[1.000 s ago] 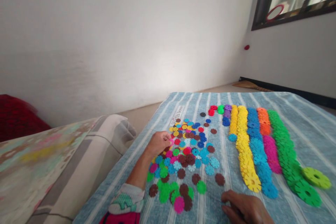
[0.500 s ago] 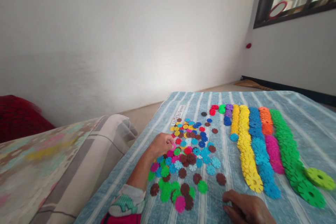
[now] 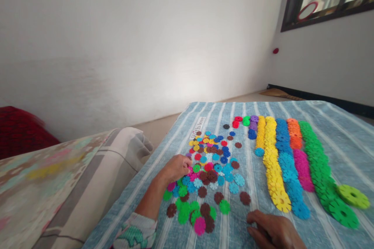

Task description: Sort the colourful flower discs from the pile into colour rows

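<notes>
Two hands (image 3: 175, 169) (image 3: 273, 230), five plastic disc rows (image 3: 288, 163)

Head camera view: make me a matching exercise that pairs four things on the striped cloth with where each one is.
Things:
1. left hand
2. right hand
3. orange disc row
4. large lime-green disc

Places:
A. right of the near end of the green row
B. just below a lone brown disc
C. far end, between the blue row and the green row
D. over the loose mixed discs

Pairs: 1-D, 2-B, 3-C, 4-A
</notes>
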### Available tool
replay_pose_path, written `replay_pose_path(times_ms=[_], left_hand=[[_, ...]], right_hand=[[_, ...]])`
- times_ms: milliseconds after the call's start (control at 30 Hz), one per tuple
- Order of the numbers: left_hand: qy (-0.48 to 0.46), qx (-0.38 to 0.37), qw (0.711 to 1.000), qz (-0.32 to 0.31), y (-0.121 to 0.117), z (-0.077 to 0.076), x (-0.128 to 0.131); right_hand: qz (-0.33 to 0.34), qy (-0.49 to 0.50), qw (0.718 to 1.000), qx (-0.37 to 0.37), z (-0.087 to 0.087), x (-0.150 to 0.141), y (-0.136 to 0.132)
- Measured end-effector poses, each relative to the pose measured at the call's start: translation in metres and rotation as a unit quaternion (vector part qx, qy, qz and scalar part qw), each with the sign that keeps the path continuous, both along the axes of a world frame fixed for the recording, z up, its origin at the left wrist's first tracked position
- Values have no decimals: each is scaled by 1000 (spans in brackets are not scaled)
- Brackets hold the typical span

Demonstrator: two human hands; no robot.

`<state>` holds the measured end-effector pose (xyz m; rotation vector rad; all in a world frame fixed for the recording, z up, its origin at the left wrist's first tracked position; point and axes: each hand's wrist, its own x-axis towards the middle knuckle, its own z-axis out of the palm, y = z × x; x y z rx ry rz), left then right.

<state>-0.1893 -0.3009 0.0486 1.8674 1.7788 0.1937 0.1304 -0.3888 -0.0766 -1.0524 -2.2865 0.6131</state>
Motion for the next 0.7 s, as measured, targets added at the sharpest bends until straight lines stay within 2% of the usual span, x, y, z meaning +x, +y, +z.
replay_pose_path(times_ms=[333,700], left_hand=[[56,33,997,36,4,-13,-5],[30,14,999,26,2,-14,-6]], right_hand=[[31,-19,999,19,20,1,4],[33,-20,999,12,24,2,3]])
